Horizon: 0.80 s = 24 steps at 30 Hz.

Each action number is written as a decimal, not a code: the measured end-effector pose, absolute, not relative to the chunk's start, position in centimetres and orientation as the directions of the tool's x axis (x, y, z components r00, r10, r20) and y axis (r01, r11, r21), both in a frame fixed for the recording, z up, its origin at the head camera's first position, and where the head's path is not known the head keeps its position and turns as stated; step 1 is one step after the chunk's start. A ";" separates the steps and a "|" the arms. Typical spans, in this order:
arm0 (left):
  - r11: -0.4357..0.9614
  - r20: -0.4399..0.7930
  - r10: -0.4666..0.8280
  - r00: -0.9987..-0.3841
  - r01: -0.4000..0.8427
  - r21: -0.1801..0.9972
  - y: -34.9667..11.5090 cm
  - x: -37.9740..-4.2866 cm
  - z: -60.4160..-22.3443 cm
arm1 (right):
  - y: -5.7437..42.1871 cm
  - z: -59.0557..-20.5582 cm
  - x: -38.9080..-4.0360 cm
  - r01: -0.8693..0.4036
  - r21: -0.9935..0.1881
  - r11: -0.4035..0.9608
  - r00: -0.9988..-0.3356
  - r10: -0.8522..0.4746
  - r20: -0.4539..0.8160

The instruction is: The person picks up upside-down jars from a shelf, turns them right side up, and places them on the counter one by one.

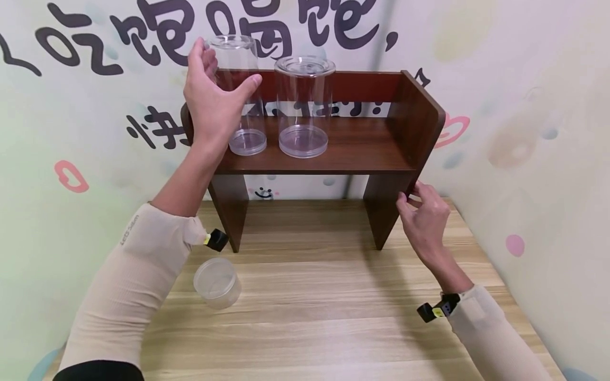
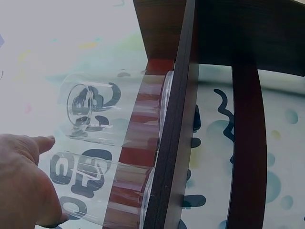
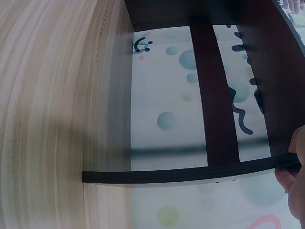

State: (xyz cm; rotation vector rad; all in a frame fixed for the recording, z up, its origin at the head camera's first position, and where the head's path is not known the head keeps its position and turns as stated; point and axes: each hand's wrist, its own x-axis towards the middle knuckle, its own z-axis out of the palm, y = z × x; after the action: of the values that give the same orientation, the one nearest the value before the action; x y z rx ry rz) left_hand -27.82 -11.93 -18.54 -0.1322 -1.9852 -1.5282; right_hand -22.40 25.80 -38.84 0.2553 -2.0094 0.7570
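Clear jar (image 1: pixel 240 63), the left one of a pair, stands on the upper board of a brown wooden shelf (image 1: pixel 367 143) at the upper centre of the head view, its left side covered by the left hand (image 1: pixel 212 98). That hand's thumb is straight and spread wide from the lightly bent fingers, with the jar between them; whether they touch it I cannot tell. In the left wrist view just part of the hand enters at lower left, and the jar's foot is cut off at the bottom edge. Right of centre in the head view, the right hand (image 1: pixel 426 219) pinches the edge of the shelf's side panel between thumb and fingers; in the right wrist view most of it falls outside the right edge.

The jar is a tall, transparent cylinder with a shallow band of faint lilac at its foot; wall lettering and the shelf's reddish rail show through. It looks narrower than the second jar (image 1: pixel 305 111), just to its right.

Below, a pale wood-grained desk (image 1: pixel 305 328) carries the shelf and, left of centre, a small see-through tub (image 1: pixel 217 286). Pale walls (image 1: pixel 519 106) bear bold black characters, partly blocked, plus pink heart outlines and soft coloured spots.
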 end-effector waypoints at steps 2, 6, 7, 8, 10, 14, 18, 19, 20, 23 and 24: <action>0.320 0.520 -0.293 -0.802 0.431 0.844 -11.9 -27.9 -18.5 | 25.8 -38.9 -22.5 -0.464 -0.412 0.784 -0.531 0.127 0.838; 0.290 0.506 -0.316 -0.802 0.426 0.857 -11.8 -28.0 -18.3 | 25.8 -39.0 -22.5 -0.464 -0.406 0.787 -0.522 0.128 0.843; 0.283 0.503 -0.322 -0.802 0.426 0.859 -11.8 -28.0 -18.3 | 25.8 -38.9 -22.5 -0.462 -0.399 0.792 -0.521 0.122 0.845; 0.277 0.501 -0.326 -0.802 0.426 0.861 -11.7 -27.9 -18.3 | 25.9 -38.9 -22.4 -0.460 -0.392 0.797 -0.521 0.115 0.846; 0.276 0.504 -0.328 -0.799 0.429 0.860 -11.7 -27.8 -18.3 | 25.9 -38.9 -22.4 -0.459 -0.389 0.798 -0.525 0.109 0.844; 0.271 0.511 -0.322 -0.797 0.440 0.856 -11.5 -27.3 -18.1 | 25.9 -38.8 -22.3 -0.466 -0.392 0.793 -0.529 0.105 0.842; 0.260 0.517 -0.319 -0.794 0.451 0.854 -11.3 -26.4 -17.7 | 25.9 -38.8 -22.3 -0.471 -0.397 0.788 -0.530 0.107 0.841; 0.251 0.517 -0.320 -0.794 0.455 0.854 -11.2 -26.2 -17.6 | 25.9 -38.8 -22.3 -0.471 -0.397 0.788 -0.531 0.107 0.841; 0.245 0.519 -0.319 -0.793 0.460 0.854 -11.2 -25.9 -17.5 | 25.9 -38.8 -22.3 -0.470 -0.398 0.788 -0.531 0.108 0.841; 0.241 0.537 -0.313 -0.783 0.481 0.843 -11.3 -25.2 -17.5 | 25.8 -38.9 -22.4 -0.469 -0.401 0.787 -0.526 0.116 0.843; 0.240 0.545 -0.310 -0.779 0.490 0.838 -11.3 -24.9 -17.4 | 25.8 -39.0 -22.5 -0.468 -0.401 0.788 -0.522 0.120 0.844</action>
State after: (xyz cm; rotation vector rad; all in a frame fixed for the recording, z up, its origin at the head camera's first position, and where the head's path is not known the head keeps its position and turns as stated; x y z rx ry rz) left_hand -24.93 -11.28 -17.42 -0.1645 -1.8777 -1.6070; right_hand -22.47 25.83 -38.95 0.2597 -1.9937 0.7526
